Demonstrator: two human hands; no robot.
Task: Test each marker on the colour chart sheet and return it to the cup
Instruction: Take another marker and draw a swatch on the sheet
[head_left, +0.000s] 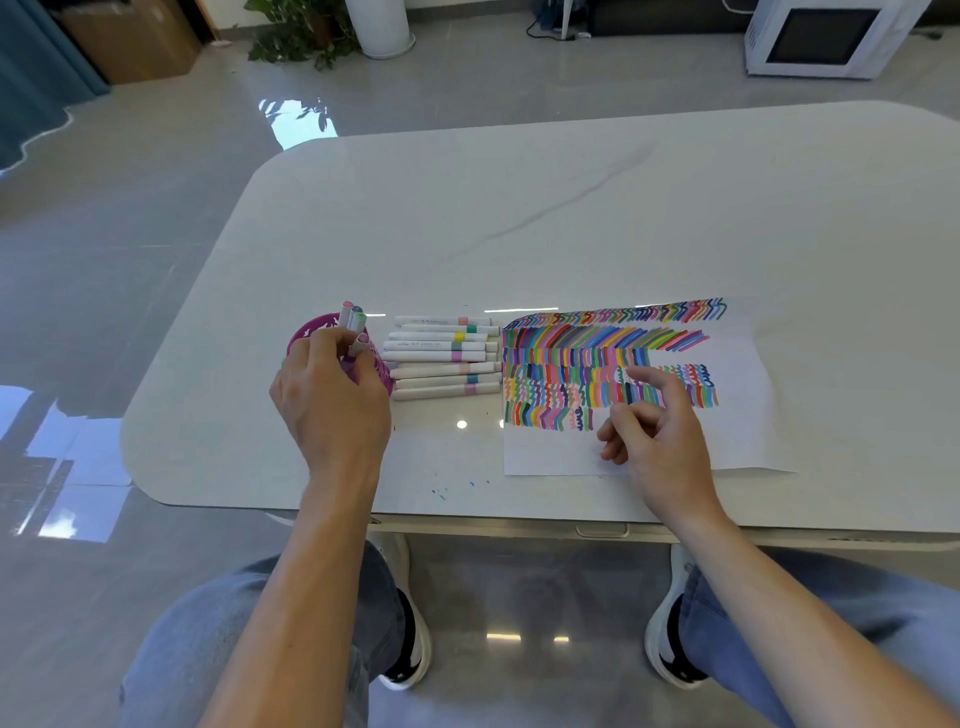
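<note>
A pink cut-out cup (311, 332) stands at the table's left with a few markers (353, 316) upright in it. My left hand (332, 395) covers the cup's near side, and its fingers pinch a marker with a pink cap (360, 344) at the rim. Several white markers (441, 358) lie in a row between the cup and the colour chart sheet (727, 415), which is filled with rows of coloured strokes. My right hand (654, 431) hovers over the sheet's lower middle, fingers loosely curled and forefinger stretched out, holding nothing.
The white table (571, 218) has small blue ink specks (441, 491) near its front edge. My knees and shoes show below it. On the floor behind are a potted plant (306, 31), a white appliance (821, 36) and a cardboard box (130, 36).
</note>
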